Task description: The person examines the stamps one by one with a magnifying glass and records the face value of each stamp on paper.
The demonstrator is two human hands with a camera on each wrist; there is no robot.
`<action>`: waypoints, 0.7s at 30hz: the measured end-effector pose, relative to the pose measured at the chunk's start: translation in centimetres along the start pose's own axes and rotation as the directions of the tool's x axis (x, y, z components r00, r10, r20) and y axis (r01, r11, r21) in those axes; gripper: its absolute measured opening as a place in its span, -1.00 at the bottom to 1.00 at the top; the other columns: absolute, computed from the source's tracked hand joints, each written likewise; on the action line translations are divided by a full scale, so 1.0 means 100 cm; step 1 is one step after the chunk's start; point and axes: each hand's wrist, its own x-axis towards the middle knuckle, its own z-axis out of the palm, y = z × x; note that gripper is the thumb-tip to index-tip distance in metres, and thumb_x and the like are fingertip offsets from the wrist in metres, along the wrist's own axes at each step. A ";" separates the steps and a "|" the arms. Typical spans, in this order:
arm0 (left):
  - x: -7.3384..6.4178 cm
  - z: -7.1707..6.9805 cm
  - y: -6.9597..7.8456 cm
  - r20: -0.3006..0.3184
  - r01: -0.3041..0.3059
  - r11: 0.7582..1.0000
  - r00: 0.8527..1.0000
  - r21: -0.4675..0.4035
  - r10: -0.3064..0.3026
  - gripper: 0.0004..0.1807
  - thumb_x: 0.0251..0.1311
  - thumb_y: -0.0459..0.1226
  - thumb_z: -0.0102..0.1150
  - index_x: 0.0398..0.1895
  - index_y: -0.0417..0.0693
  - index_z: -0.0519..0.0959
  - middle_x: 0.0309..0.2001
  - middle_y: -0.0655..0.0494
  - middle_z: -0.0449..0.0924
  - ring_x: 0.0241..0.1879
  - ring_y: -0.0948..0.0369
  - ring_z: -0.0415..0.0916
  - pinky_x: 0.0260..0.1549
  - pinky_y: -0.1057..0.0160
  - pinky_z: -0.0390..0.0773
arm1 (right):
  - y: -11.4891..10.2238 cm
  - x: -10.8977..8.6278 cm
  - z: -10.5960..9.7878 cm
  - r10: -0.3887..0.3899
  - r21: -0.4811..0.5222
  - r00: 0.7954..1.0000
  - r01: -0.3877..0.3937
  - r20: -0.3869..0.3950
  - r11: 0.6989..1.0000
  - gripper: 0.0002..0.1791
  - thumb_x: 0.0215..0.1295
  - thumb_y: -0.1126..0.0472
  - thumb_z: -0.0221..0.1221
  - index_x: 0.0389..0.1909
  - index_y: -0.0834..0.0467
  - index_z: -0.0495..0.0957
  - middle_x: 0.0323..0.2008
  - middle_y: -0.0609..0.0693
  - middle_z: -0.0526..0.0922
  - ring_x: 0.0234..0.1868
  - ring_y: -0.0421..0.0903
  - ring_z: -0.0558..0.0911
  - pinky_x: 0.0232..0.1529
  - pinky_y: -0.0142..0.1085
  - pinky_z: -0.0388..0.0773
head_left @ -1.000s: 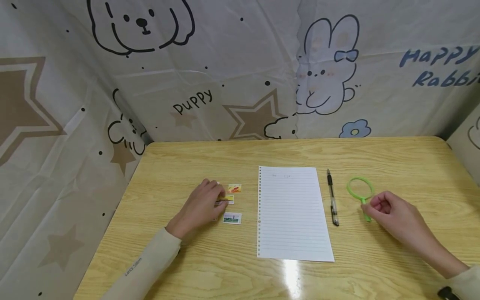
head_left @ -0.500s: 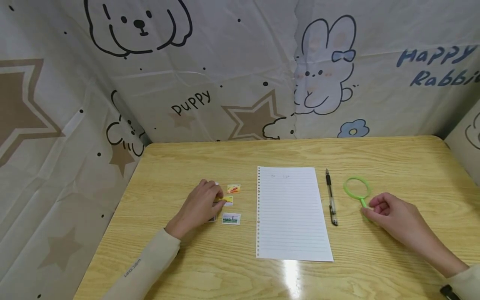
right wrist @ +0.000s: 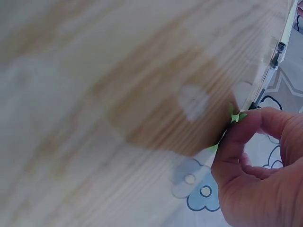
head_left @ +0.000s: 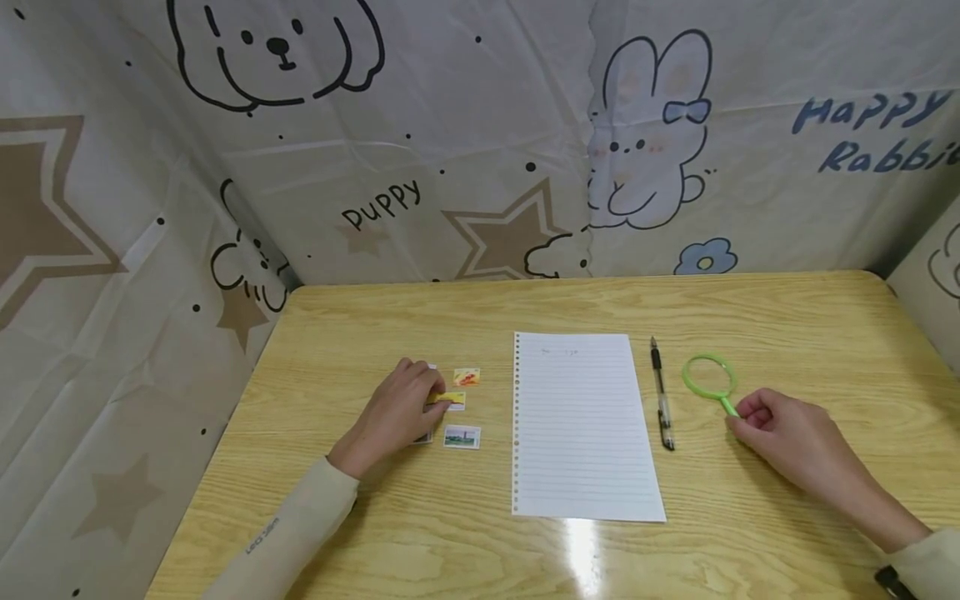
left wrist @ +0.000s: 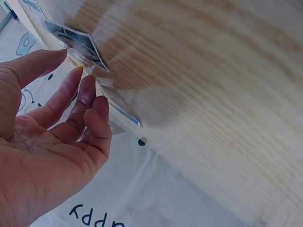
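Observation:
On the left of the table, several small postage stamps lie beside and partly under my left hand [head_left: 397, 408]. Its thumb and index finger pinch a yellow stamp [head_left: 455, 399] across its edges. A stamp with a red-and-yellow picture [head_left: 467, 377] lies just beyond, and one with a green landscape [head_left: 462, 437] lies nearer me. Dark stamps [left wrist: 78, 42] show close by the fingers in the left wrist view. At the right, my right hand [head_left: 787, 429] pinches the handle of a light-green magnifying glass [head_left: 729, 406] between thumb and index finger, covering the handle's end.
A lined sheet of paper [head_left: 585, 433] with faint writing at its top lies mid-table. A black-and-clear gel pen [head_left: 662, 396] lies between the sheet and the magnifying glass. Printed cloth [head_left: 450, 108] stands behind the table's far edge.
The magnifying glass has shifted slightly left, turning a little as my right fingers moved along its handle. My left hand has stayed nearly in place at the stamps.

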 end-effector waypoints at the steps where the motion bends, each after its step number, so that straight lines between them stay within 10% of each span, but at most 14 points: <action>1: 0.000 0.000 0.000 -0.001 -0.004 1.000 1.000 0.002 0.004 -0.80 0.35 -0.26 0.54 -0.20 -0.17 0.68 -0.26 0.09 0.59 -0.21 0.10 0.39 -0.19 0.14 0.50 | 0.000 0.001 0.000 0.003 0.001 1.000 -0.003 0.001 1.000 -0.72 0.49 0.13 0.35 -0.17 0.32 0.64 -0.39 -0.03 0.65 -0.39 -0.10 0.54 -0.40 -0.26 0.43; 21: 0.001 -0.002 0.001 0.009 -0.004 1.000 1.000 0.007 0.004 -0.80 0.34 -0.27 0.55 -0.29 -0.15 0.67 -0.26 0.08 0.61 -0.24 0.09 0.40 -0.19 0.13 0.51 | -0.016 0.000 0.001 0.015 0.079 0.999 -0.012 -0.039 0.997 -0.71 0.55 0.15 0.33 -0.06 0.36 0.63 -0.30 0.04 0.67 -0.34 -0.08 0.55 -0.44 -0.36 0.46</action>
